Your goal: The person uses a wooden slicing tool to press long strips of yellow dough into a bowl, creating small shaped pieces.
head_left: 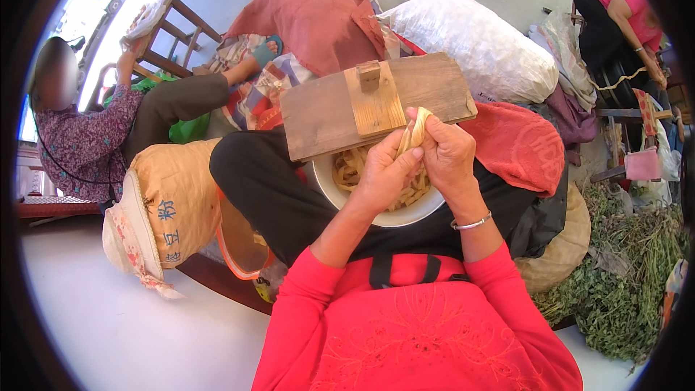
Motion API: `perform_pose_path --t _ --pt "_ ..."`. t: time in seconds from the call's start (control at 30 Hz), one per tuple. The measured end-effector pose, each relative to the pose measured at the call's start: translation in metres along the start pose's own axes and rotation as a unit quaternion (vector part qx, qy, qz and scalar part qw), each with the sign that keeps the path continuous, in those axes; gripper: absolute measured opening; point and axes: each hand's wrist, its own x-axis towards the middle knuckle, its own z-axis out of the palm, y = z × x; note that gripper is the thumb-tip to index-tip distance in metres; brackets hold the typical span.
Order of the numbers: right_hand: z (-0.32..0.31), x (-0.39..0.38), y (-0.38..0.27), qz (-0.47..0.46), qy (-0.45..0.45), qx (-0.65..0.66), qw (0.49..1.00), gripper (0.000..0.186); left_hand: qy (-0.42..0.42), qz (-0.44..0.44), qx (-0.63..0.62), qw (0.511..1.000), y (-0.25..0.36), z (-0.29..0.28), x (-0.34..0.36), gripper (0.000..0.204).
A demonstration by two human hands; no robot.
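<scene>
In front of my body, both hands are closed on a twisted, pale yellow strip [418, 129] that looks like husk or straw. My left hand [387, 172] pinches its lower part, and my right hand [449, 150] grips it close to the top. Beneath my hands, a white basin [409, 219] rests in my lap, holding several more pale strips [350, 166], partly hidden by my hands and a board. That wooden board [308, 119], with a lighter crosspiece and a small upright block [368, 76], lies across the basin's far side, just beyond my fingers.
Left of my knee stand a tan sack [177, 181], a cloth hat [130, 228] and an orange-rimmed container [242, 261]. A red towel [517, 146] drapes my right leg. Farther off lie a white sack [470, 40] and dried plants [615, 282]. Two other people sit left and far right.
</scene>
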Motion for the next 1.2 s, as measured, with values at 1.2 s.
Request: perform_pose_path --t 1.2 --pt "-0.001 -0.02 -0.008 0.018 -0.094 0.135 0.986 0.007 0.127 0.086 0.362 0.919 -0.011 -0.023 -0.001 0.022"
